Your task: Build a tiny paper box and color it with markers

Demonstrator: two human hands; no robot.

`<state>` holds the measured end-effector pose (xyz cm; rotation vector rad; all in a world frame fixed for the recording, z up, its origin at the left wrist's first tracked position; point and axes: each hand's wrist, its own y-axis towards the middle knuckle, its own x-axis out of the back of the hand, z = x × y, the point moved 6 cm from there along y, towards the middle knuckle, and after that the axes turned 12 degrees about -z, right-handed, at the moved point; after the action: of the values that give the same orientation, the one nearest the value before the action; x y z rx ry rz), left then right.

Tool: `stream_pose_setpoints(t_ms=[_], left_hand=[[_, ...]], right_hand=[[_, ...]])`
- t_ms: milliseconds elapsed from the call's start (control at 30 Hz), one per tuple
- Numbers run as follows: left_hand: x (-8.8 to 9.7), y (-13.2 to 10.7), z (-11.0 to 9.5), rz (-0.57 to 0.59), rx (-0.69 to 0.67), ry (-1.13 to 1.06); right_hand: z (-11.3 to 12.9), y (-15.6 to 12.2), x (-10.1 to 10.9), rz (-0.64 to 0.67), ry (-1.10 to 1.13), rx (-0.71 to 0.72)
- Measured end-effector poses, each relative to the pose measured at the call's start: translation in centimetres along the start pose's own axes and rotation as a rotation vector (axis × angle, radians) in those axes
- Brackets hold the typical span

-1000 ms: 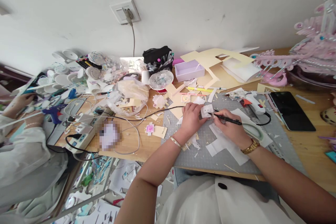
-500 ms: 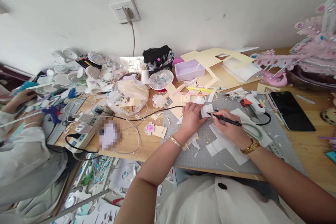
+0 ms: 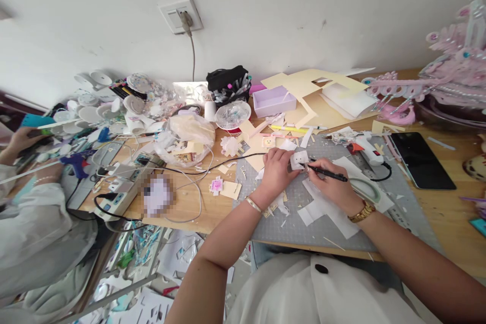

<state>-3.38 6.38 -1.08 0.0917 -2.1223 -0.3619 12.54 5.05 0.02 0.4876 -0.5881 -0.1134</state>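
A small white paper piece (image 3: 299, 158) with dark marks drawn on it is pinched at its left side by my left hand (image 3: 279, 168). In my right hand (image 3: 330, 186) is a black pen (image 3: 328, 173), its tip at the right edge of the piece. Both hands rest over a grey cutting mat (image 3: 243, 207). White paper sheets (image 3: 343, 220) lie under my right wrist, and paper scraps are strewn around my left one. A small cream square with a drawn face (image 3: 268, 142) lies just behind my left hand.
A white glue gun (image 3: 370, 151) and a black-screened tablet (image 3: 421, 159) lie to the right. Behind stand a lilac box (image 3: 275, 101) and a black pen case (image 3: 229, 86). Cables and a power strip (image 3: 117, 197) are on the left, where another person's hand (image 3: 25, 140) works.
The pen has shifted very slightly in my right hand; my left hand keeps its place. At the far left, the other person's hand has moved a little.
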Motion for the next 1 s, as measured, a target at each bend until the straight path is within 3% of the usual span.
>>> stream_pose_setpoints(t_ms=[400,1000], left_hand=[[-0.06,0.01,-0.01,0.000,-0.005,0.005],[0.03,0.02,-0.07,-0.002,0.007,-0.001]], right_hand=[[-0.39,-0.05,0.32,-0.053,-0.025,-0.011],[0.13,-0.01,0.06,-0.011,0.017,0.018]])
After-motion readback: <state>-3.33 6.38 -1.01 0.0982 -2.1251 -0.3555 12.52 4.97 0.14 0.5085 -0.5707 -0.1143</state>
